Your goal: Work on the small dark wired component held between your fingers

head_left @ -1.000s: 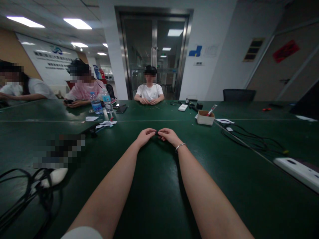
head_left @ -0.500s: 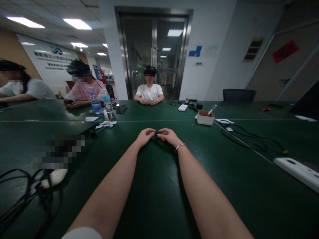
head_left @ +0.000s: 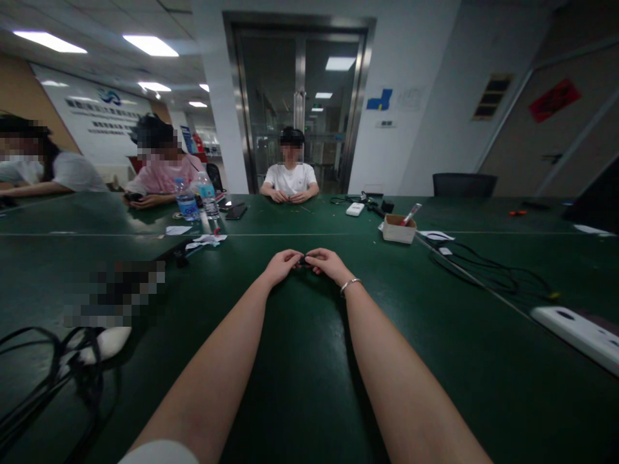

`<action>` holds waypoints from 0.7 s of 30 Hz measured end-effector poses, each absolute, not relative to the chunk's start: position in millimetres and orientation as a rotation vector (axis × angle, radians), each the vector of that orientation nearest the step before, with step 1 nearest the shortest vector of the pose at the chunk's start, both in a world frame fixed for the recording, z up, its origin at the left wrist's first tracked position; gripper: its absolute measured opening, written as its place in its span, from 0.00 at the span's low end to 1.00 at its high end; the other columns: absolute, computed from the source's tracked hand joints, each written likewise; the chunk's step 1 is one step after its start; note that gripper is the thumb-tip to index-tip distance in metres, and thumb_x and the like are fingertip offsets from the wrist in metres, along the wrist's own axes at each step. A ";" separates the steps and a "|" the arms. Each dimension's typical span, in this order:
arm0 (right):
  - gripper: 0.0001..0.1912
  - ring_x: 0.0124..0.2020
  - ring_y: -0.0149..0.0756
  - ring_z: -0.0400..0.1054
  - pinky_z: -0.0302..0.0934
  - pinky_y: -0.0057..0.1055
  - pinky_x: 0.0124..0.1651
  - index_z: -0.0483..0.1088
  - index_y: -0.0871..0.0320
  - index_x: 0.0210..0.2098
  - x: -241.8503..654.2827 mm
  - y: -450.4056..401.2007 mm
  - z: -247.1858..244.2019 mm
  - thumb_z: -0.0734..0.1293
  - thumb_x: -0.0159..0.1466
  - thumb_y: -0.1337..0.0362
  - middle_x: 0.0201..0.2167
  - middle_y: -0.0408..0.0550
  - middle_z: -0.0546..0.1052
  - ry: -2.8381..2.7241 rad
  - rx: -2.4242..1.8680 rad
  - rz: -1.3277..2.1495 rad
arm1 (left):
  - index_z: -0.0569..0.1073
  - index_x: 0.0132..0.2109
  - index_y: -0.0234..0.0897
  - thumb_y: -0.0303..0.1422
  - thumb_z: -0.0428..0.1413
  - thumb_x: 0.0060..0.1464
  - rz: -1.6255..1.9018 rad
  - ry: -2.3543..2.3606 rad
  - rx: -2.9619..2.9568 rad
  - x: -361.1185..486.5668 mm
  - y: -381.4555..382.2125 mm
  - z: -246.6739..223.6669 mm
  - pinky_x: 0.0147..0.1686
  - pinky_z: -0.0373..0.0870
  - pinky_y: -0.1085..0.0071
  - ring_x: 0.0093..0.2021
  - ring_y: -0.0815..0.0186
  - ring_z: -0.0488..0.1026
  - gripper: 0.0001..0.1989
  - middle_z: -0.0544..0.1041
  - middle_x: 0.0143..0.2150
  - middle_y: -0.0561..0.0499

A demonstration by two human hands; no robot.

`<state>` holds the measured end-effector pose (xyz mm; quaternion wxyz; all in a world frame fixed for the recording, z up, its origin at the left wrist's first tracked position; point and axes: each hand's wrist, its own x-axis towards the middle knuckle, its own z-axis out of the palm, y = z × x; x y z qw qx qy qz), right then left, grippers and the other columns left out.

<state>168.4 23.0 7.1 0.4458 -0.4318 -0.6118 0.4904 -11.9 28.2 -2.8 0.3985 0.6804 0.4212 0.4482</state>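
Over the green table (head_left: 309,335), my left hand (head_left: 283,266) and my right hand (head_left: 327,264) meet at the fingertips. Between them is a small black object (head_left: 303,260), pinched from both sides. Its shape is mostly hidden by the fingers. A metal bracelet (head_left: 350,286) circles my right wrist. Both forearms stretch forward from the bottom of the view.
A small box (head_left: 399,231) with a pen stands beyond my right hand. Black cables (head_left: 498,264) and a white power strip (head_left: 575,335) lie at right. Bottles (head_left: 207,196), papers (head_left: 207,240) and cables (head_left: 91,367) are at left. Three people sit across the table.
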 end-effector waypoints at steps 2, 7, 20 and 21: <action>0.16 0.18 0.23 0.64 0.60 0.19 0.21 0.72 0.61 0.39 168.6 23.1 6.9 0.75 0.52 0.65 0.24 0.44 0.77 -1.515 -1.061 1.214 | 0.75 0.42 0.34 0.40 0.58 0.49 1.151 1.037 1.722 -12.9 28.0 -3.7 0.38 0.68 0.68 0.35 0.66 0.73 0.16 0.78 0.37 0.46; 0.11 0.18 0.23 0.64 0.60 0.19 0.22 0.72 0.63 0.33 168.9 24.3 6.6 0.73 0.55 0.62 0.21 0.45 0.77 -1.546 -1.081 1.226 | 0.75 0.42 0.33 0.38 0.61 0.45 1.195 1.024 1.732 -15.0 24.8 -1.5 0.42 0.68 0.65 0.36 0.65 0.73 0.17 0.78 0.35 0.46; 0.18 0.17 0.23 0.64 0.60 0.19 0.22 0.70 0.64 0.26 169.1 28.2 4.4 0.67 0.61 0.53 0.18 0.48 0.76 -1.576 -1.127 1.196 | 0.75 0.41 0.33 0.39 0.64 0.40 1.194 1.023 1.698 -15.1 24.4 -0.3 0.43 0.68 0.64 0.37 0.64 0.73 0.20 0.78 0.36 0.46; 0.17 0.17 0.23 0.64 0.60 0.19 0.22 0.70 0.64 0.26 169.2 28.5 4.0 0.67 0.61 0.54 0.18 0.48 0.75 -1.577 -1.123 1.199 | 0.75 0.41 0.33 0.40 0.63 0.42 1.196 1.031 1.701 -14.6 24.2 -0.2 0.44 0.68 0.63 0.37 0.64 0.74 0.19 0.78 0.36 0.46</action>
